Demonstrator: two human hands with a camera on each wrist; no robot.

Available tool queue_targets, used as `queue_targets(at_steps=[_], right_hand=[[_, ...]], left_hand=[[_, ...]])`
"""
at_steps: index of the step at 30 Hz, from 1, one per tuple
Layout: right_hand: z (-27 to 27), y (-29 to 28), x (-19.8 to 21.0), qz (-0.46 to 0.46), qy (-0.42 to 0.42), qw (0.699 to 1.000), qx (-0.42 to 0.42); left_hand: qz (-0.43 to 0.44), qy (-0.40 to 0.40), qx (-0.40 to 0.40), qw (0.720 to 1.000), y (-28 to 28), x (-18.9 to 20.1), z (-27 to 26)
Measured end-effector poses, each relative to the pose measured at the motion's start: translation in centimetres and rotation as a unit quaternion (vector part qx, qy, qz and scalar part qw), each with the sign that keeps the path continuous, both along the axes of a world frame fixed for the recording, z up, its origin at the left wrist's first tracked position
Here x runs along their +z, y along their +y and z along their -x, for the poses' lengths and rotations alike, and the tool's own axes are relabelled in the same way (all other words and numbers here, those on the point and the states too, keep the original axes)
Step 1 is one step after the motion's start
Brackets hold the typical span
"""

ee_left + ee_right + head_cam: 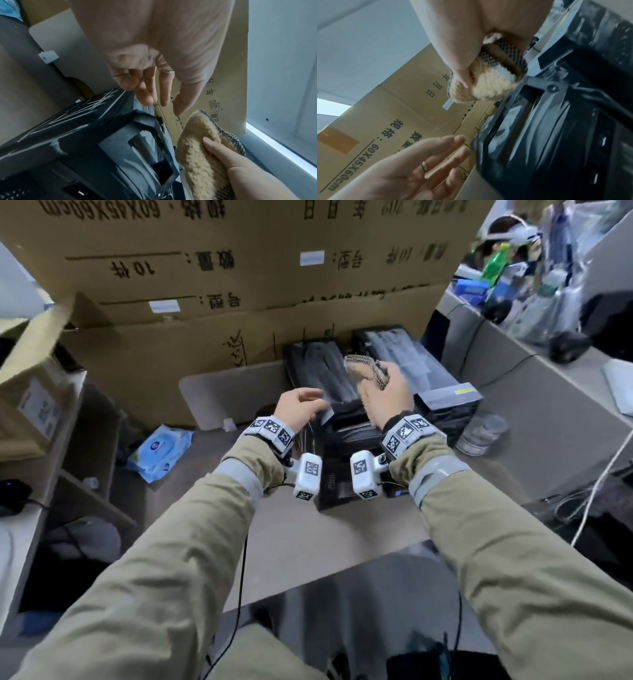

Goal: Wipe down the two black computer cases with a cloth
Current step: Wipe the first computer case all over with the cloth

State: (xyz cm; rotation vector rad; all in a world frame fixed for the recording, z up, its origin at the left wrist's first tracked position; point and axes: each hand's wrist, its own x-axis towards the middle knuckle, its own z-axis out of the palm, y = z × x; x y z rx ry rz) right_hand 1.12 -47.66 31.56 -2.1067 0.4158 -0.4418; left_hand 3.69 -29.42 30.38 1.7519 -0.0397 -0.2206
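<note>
While the stacked cardboard boxes (219, 268) are filling the back of the head view, you are standing over a grey desk (308, 542) that is carrying two black computer cases. Lying flat and side by side against the boxes, the left computer case (320, 371) and the right computer case (428, 371) are both showing wrinkled protective film on top. Just beside the right case, a clear plastic bottle (481, 433) is lying on the desk, and off to the left a blue pack of wet wipes (161, 451) is resting near the desk's edge.

Your right hand (387, 398) is hovering above the gap between the cases, its thumb and fingers pinching a tan fuzzy cloth (363, 369) with a black-and-white checked border; the cloth is folded over and is not touching either case. In the right wrist view the cloth (491, 83) is hanging just beside the case's raised frame.

Your left hand (301, 407) is hovering over the near end of the left case with fingers relaxed and spread, gripping nothing. A thin ring (424, 165) is sitting on one of its fingers (163, 88).
</note>
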Motion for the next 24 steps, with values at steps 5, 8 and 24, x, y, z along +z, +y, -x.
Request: queue_targets(at_steps=[5, 8, 24], right_hand=[[-0.7, -3.2, -1.7, 0.183, 0.091, 0.979, -0.001], [-0.5, -1.6, -3.9, 0.174, 0.145, 0.969, 0.101], [-1.8, 3.3, -5.9, 0.341, 0.058, 0.924, 0.162]], left_hand=[[-0.054, -0.007, -0.029, 0.998, -1.6, -1.3, -0.6], [-0.033, -0.003, -0.019, 0.999, -1.4, -2.3, -1.2], [0.060, 0.090, -0.005, 0.994, 1.1, -2.7, -3.1]])
